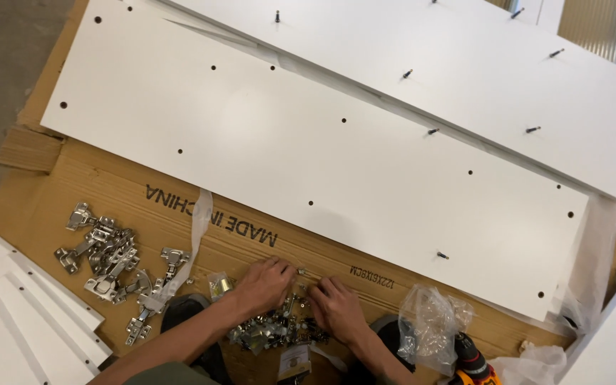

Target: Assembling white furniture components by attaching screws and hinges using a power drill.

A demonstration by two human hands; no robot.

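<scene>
Left hand [264, 284] and right hand [334, 305]: fingers curled, pinching small screws [279, 329] on cardboard [51, 199]; exact grip unclear. Hinges [108, 257] left, white panel [308, 150] above.

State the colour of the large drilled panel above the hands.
White, seen in the head view: the panel.

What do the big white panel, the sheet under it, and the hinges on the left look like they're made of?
White panel: likely laminated board, smooth matte face with drilled holes. Sheet: brown corrugated cardboard, ribbed and creased. Hinges: shiny silver metal, probably plated steel.
</scene>
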